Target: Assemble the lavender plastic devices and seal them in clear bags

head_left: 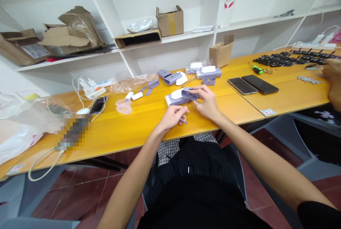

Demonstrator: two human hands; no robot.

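My right hand (207, 101) grips a hollow light-purple plastic shell (192, 96) between thumb and fingers, its opening tilted toward me. Just left of it, my left hand (172, 116) is closed on a small flat purple plastic piece (183, 120), mostly hidden by the fingers. Directly behind both hands lies a purple housing with a white top (177, 95), partly covered by the shell. Farther back are purple housings (170, 77), a white part (181, 78), a purple end shell (209, 81) and another white-topped housing (209, 72).
To the left lie pinkish film pieces (124, 106), small white parts (137, 96) and purple plates (149, 91). Two phones (259, 84), a green screwdriver (257, 69) and black parts (277, 59) are on the right. Another person's hand (333, 79) shows at the right edge.
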